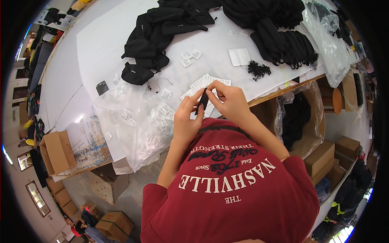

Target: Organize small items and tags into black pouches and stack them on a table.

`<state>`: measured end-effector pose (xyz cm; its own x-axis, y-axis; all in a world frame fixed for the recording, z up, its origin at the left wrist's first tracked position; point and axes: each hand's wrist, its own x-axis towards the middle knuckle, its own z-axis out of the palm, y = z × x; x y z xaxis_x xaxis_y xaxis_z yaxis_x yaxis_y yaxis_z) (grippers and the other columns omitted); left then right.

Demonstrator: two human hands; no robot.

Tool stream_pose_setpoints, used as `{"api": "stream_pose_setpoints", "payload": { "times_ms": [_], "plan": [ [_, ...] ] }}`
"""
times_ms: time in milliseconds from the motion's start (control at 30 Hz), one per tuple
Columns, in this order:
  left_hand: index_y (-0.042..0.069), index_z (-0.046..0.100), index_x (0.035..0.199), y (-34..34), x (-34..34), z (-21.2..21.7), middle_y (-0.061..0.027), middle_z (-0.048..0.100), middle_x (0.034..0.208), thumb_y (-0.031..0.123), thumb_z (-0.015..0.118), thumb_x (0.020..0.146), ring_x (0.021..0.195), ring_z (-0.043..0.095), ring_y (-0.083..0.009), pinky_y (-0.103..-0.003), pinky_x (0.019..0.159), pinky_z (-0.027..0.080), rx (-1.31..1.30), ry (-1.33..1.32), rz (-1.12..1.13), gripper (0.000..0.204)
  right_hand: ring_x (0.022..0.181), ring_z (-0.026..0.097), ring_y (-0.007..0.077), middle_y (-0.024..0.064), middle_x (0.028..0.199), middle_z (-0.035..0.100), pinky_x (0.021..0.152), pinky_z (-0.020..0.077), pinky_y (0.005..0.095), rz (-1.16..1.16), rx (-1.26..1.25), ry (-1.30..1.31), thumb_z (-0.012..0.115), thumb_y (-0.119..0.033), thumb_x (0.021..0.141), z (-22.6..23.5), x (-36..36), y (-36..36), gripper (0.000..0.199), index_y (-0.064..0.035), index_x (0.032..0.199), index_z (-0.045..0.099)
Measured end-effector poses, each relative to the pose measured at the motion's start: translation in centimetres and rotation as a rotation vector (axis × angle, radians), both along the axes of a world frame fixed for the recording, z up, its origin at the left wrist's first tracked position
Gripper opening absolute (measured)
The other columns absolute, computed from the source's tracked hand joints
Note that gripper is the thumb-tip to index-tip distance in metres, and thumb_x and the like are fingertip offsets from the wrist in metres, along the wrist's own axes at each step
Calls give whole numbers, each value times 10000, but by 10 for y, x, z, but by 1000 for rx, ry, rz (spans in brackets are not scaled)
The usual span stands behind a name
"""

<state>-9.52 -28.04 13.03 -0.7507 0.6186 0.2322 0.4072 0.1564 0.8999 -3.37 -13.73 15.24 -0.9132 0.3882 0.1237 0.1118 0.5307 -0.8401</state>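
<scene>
Just in front of my body, at the near edge of the white table [109,48], I pinch a narrow black strip [203,103] between both hands. My left hand [187,117] is closed on its lower part, thumb against the side. The fingertips of my right hand [230,99] grip its upper end. Whether it is cloth or something stiffer I cannot tell. Under and behind my fingers lie fanned-out white printed labels [221,82]. To the left, a clear plastic bag [135,121] holds many small white packets.
Black fabric pouches [139,48] are heaped at the far side, with gathered black bundles [298,48] to the right. A tangle of black cords [258,70] lies by a printed sheet [239,57]. An open carton [310,117] stands below the table's right edge; another carton [56,154] sits at left.
</scene>
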Motion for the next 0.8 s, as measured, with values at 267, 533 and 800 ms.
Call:
{"api": "stream_pose_setpoints", "payload": {
  "times_ms": [267,533,800],
  "plan": [
    [50,567,1165,-6,-4,-3,-65,599,781,-28,550,826,720,613,-132,-257,639,532,63,-424,-56,348,449,479,67,14,539,531,425,369,204,114,-858,-124,595,-136,869,-30,-2,15,128,-22,890,542],
    [-17,587,944,-3,-15,-29,-66,640,798,35,570,864,682,627,-116,-222,616,504,214,-524,-19,97,431,456,74,-7,511,483,423,366,215,229,-1038,-240,573,-178,895,-41,-11,16,156,-28,911,531],
    [-1,573,908,0,-31,-32,-49,602,804,26,573,851,677,600,-114,-222,592,486,217,-443,-42,63,430,450,77,-18,506,466,424,365,219,315,-1041,-300,554,-233,909,-43,-26,15,202,-32,893,532]
  ]
}}
